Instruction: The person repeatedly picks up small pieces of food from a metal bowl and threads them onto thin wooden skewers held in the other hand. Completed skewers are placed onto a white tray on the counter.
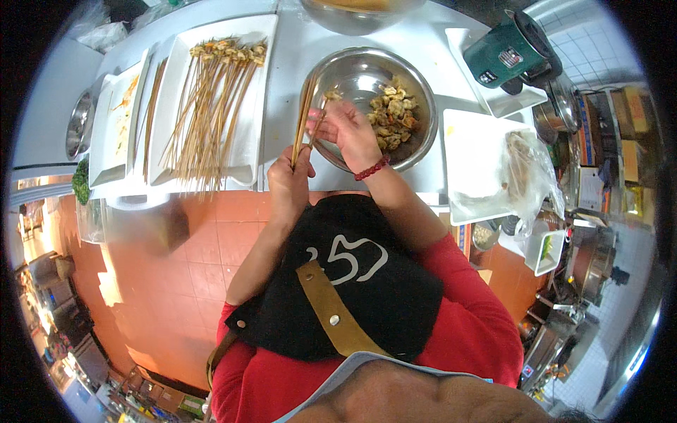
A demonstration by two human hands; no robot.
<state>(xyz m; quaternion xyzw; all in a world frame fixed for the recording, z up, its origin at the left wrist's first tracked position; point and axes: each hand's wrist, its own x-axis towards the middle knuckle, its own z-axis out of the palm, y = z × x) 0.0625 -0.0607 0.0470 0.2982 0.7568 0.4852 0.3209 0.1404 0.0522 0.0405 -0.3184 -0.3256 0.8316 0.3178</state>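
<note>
My left hand (292, 172) grips a bundle of thin wooden skewers (304, 116), which point up past the left rim of a steel mixing bowl (365, 58). My right hand (351, 132), with a red bead bracelet at its wrist, is over the bowl. Its fingers close around a single skewer (319, 124), whose lower end meets my left hand. A small brownish-yellow food piece (332, 94) shows just beyond the right fingers; whether it is on the skewer is hard to see. More cooked-looking pieces (392, 113) lie heaped in the bowl's right half.
On the left, a white tray (268, 63) holds many loaded skewers (211, 100); loose skewers (154, 113) lie beside it, near a stained tray (113, 127). To the right are a tray with a plastic bag (521, 169) and a green appliance (502, 55). Another bowl (359, 21) stands behind.
</note>
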